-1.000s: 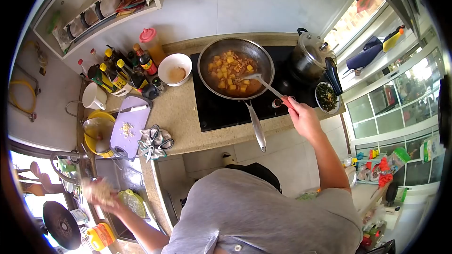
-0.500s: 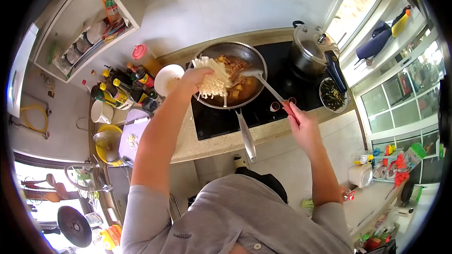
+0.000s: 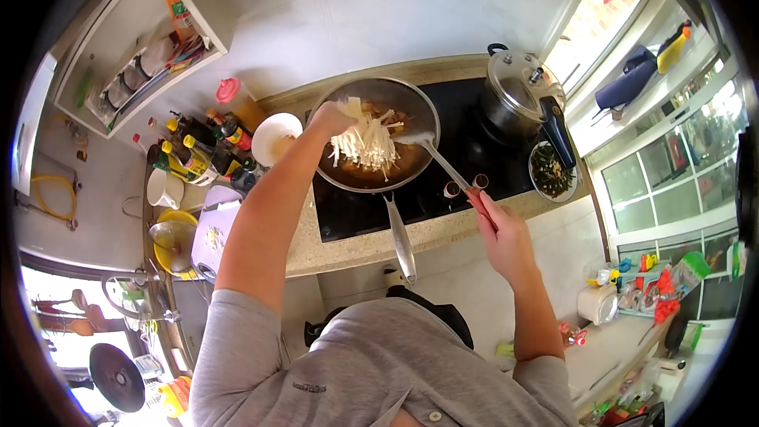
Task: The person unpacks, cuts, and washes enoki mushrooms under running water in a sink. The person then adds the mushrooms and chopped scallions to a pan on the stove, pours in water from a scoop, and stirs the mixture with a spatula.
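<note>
A bunch of white enoki mushrooms (image 3: 365, 150) spreads over the wok (image 3: 433, 115), which holds brown broth and chunks of food. My left hand (image 3: 333, 120) is at the wok's left side, its fingers closed on the upper end of the bunch; some strands hang loose, and the fingertips are partly hidden. A spatula (image 3: 447, 166) with a red handle is gripped in my right hand (image 3: 506, 239). Its blade rests inside the wok, on the right. The wok's metal handle (image 3: 401, 241) points toward me over the counter edge.
The wok stands on a black cooktop (image 3: 348, 217). Behind right is a pressure cooker (image 3: 518, 91), with a plate of dark greens (image 3: 552, 172) before it. A white bowl (image 3: 277, 140), sauce bottles (image 3: 190, 154) and a purple cutting board (image 3: 217, 225) stand to the left.
The enoki bunch has loosened and fanned out lower into the wok, my left hand still at its upper end. The view has shifted slightly; the spatula stays in the wok.
</note>
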